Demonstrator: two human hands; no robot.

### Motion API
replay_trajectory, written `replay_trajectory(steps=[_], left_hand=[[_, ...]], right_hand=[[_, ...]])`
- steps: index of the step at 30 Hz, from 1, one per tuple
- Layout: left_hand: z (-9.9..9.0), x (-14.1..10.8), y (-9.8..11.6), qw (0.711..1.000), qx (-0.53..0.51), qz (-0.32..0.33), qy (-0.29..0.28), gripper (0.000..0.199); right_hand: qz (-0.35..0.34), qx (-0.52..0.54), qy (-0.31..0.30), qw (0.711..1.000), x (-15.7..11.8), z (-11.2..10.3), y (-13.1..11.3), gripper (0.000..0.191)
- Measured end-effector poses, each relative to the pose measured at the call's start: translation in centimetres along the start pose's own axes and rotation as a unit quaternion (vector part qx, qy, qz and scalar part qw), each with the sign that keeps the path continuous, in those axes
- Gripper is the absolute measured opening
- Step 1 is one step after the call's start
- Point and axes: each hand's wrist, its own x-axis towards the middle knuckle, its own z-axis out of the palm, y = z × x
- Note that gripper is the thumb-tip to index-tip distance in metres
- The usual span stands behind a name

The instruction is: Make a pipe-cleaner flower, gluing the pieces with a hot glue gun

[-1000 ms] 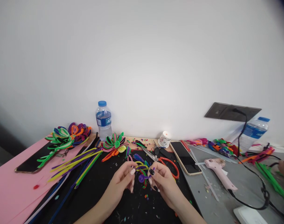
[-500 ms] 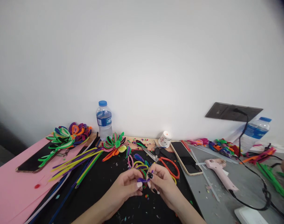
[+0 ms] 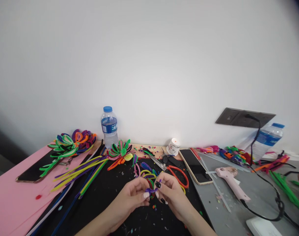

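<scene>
A short purple pipe cleaner [image 3: 151,190] stretches between my two hands, low over the black mat [image 3: 110,200]. My left hand [image 3: 137,194] pinches one end between thumb and fingers. The other end is pinched by my right hand [image 3: 169,191], which has black and white nails. Just beyond my fingers lie bent pipe cleaner loops [image 3: 146,167] in purple, yellow, blue and pink, partly hidden by my hands. Behind my right hand rest scissors with red handles [image 3: 179,175].
A water bottle [image 3: 109,126] stands against the wall, beside a pipe cleaner flower [image 3: 122,150]. Long pipe cleaners [image 3: 83,172] lie left. To the right are a phone [image 3: 196,166], a corded pink glue gun [image 3: 233,183] and a paper cup [image 3: 173,147]. Another person's hand shows at the right edge.
The purple pipe cleaner between my fingertips has shifted slightly. Both hands keep their pinch in nearly the same place.
</scene>
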Motion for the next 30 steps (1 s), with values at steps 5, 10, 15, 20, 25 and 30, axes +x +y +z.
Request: replay_trajectory(steps=[5,10,15,20,25,30], left_hand=[[-0.1,0.0,-0.3,1.000,-0.003,0.002,-0.001,0.007],[-0.1,0.0,-0.4,1.000,-0.018,-0.011,-0.009,0.008],[-0.2,0.2,-0.4,0.999,-0.031,-0.011,0.019,0.010],[-0.5,0.5,-0.1,0.995,-0.043,0.008,0.087,0.013],[-0.6,0.6,0.1,0.987,-0.054,0.022,0.153,0.017],[-0.7,0.7,0.1,0.982,-0.052,0.029,0.181,0.020]], right_hand=[[-0.002,-0.011,0.000,1.000,0.0,0.1,0.0,0.026],[-0.010,-0.033,0.022,0.999,-0.2,0.3,-0.1,0.026],[-0.022,-0.137,0.041,0.989,0.0,0.4,-0.8,0.022],[-0.143,-0.321,0.154,0.923,0.3,-1.2,-3.0,0.014],[-0.154,-0.535,0.345,0.755,-1.2,-6.7,-7.1,0.019],[-0.023,-0.659,0.521,0.542,-4.3,-12.9,-9.7,0.041]])
